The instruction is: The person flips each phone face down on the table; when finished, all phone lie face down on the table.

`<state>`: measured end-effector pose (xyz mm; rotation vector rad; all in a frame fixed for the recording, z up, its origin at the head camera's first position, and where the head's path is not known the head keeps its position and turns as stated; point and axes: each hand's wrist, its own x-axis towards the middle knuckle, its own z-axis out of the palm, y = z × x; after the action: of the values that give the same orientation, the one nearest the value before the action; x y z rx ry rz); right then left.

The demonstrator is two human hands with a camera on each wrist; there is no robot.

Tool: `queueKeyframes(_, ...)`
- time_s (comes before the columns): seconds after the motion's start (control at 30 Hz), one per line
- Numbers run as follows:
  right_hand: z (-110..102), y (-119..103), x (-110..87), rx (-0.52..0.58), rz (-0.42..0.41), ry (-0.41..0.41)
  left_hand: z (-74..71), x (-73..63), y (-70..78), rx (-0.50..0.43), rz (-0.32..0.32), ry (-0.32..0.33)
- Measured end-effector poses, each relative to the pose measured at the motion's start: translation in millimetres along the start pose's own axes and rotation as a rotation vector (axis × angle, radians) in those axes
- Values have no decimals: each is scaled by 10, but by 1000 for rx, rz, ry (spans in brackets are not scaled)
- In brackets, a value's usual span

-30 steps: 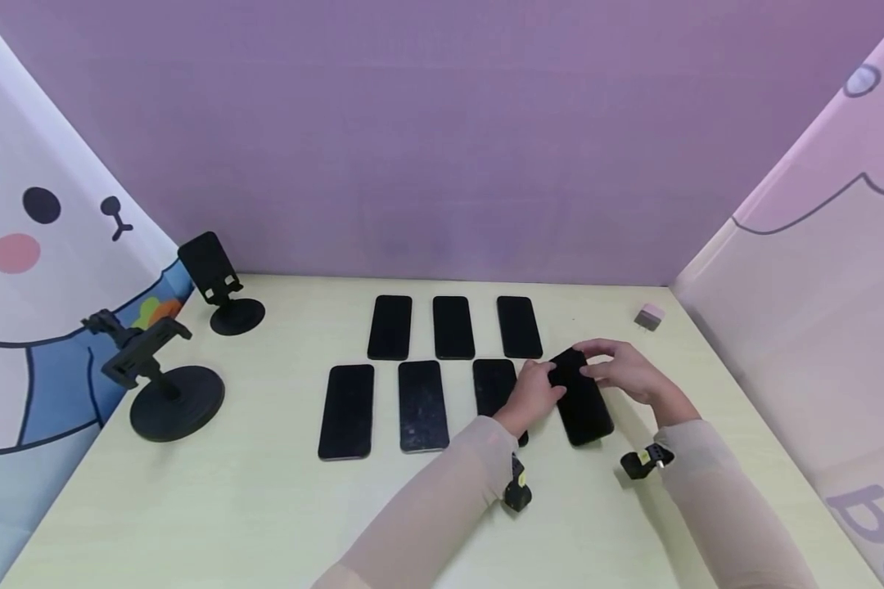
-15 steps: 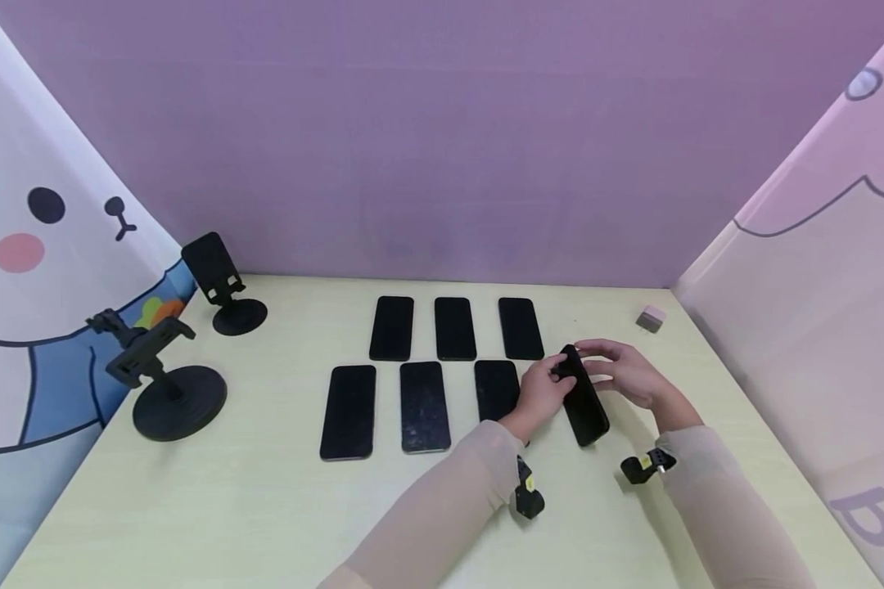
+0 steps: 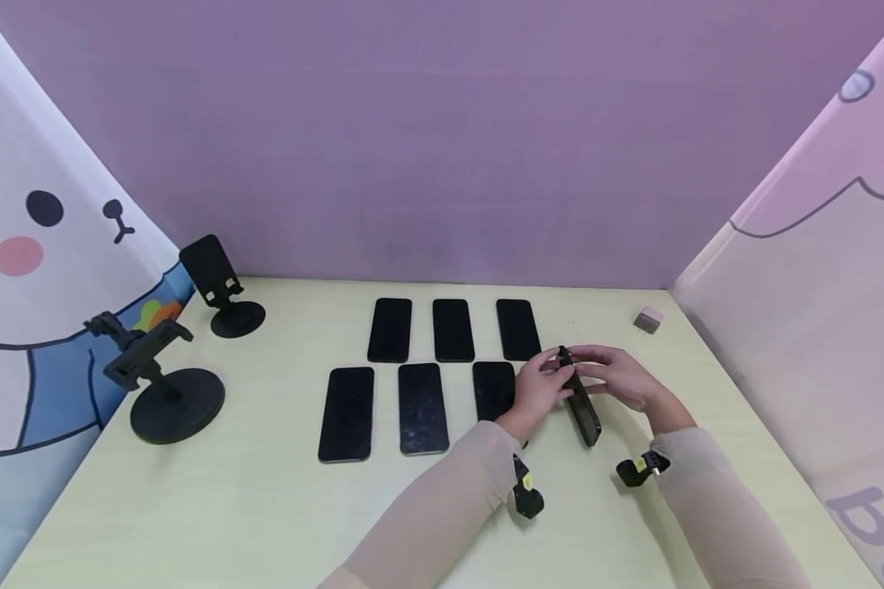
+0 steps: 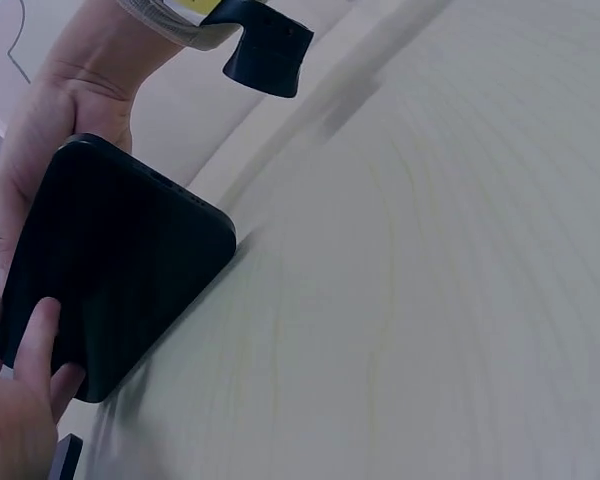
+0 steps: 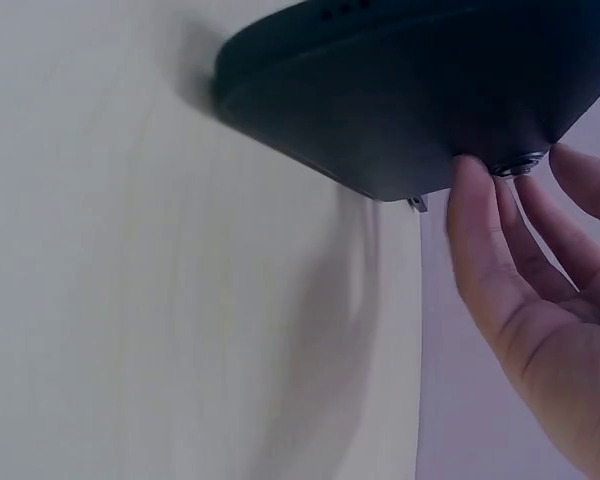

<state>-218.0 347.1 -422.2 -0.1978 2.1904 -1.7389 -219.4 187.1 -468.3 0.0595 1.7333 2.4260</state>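
Note:
A black phone [image 3: 582, 407] stands steeply tilted on its long edge, held up between both hands at its far end. My left hand [image 3: 536, 399] grips it from the left; in the left wrist view its fingers [image 4: 38, 335] lie across the dark face. From the other side my right hand [image 3: 624, 378] holds it, and the right wrist view shows fingertips [image 5: 470, 175] against its back, close to a camera lens [image 5: 517, 164]. Another phone [image 3: 493, 388] lies flat just left of the left hand, partly hidden by the hand and forearm.
Three phones lie in a back row, one at its right end [image 3: 519, 330]. Two more lie in front, a left one [image 3: 346, 415] and a smudged one [image 3: 423, 409]. Two black phone stands, the nearer [image 3: 178, 406] and the farther [image 3: 238, 319], are left. A small block [image 3: 648, 319] sits back right.
The held phone has turned from lying nearly face up to standing almost on edge, showing its narrow side. My left hand has shifted slightly; the other phones have not moved.

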Motion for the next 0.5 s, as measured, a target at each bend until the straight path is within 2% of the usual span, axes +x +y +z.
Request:
queueKeyframes(0.23,24,39,14,-5,13,-31,-30,3,9,-16,-8,-4)
queueKeyframes(0.5,47,128,20,-40,49,-43,-92,-2,16,49,-11,-7)
